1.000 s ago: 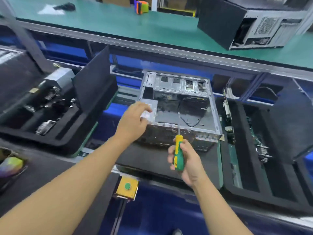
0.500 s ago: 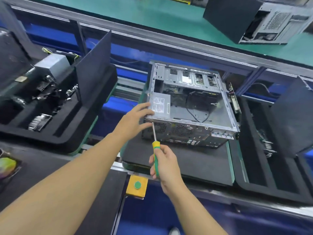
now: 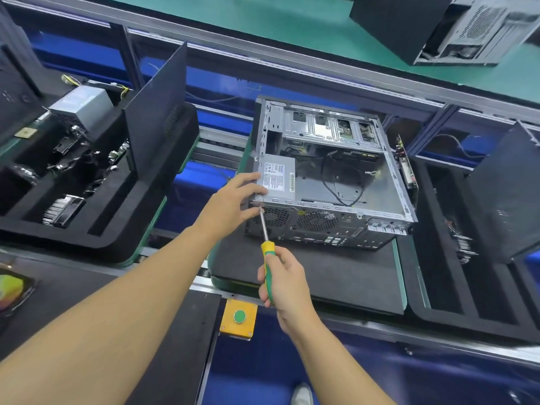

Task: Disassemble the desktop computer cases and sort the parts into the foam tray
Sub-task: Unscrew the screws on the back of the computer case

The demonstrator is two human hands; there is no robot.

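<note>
An open desktop computer case (image 3: 388, 182) lies on its side on a black foam pad (image 3: 336, 273), with its rear panel facing me. A grey power supply (image 3: 279, 176) sits in its near left corner. My left hand (image 3: 233, 200) rests on that corner, fingers spread along the case edge. My right hand (image 3: 285, 283) grips a yellow-green screwdriver (image 3: 267, 258). The screwdriver tip touches the rear panel's top left corner, right beside my left thumb. A black foam tray (image 3: 447, 293) stands to the right, and another foam tray (image 3: 96, 229) to the left holds removed parts.
In the left tray are a loose power supply (image 3: 81, 105), a heatsink (image 3: 62, 210) and an upright black side panel (image 3: 156, 112). A yellow box with a green button (image 3: 239, 316) sits on the front rail. Another case (image 3: 438, 27) lies on the green bench behind.
The screwdriver tip has risen from below the case to its rear top left corner. My left hand has stayed on that corner. The view has shifted so the case sits further right.
</note>
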